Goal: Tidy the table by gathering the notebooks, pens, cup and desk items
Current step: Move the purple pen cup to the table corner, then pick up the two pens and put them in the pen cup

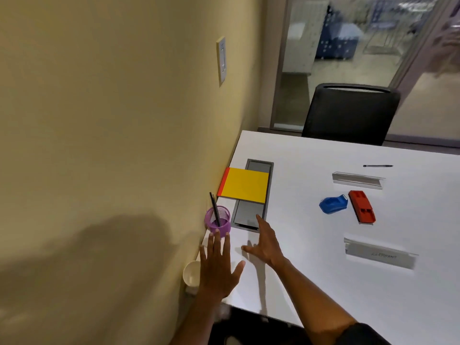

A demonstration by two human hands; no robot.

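Both my hands are released, fingers spread, holding nothing. My left hand (219,267) hovers just in front of the purple mesh pen cup (218,221), which stands at the wall edge of the white table (323,282) with two dark pens (215,207) inside. My right hand (265,242) is beside the grey cable tray (251,215). I think I am in the gathering step. The yellow notebook with red spine (245,185) lies on the tray; the white cup (191,273) is near my left wrist. Next I should reach far right for the loose black pen (377,166), blue tape dispenser (333,204) and red stapler (362,206).
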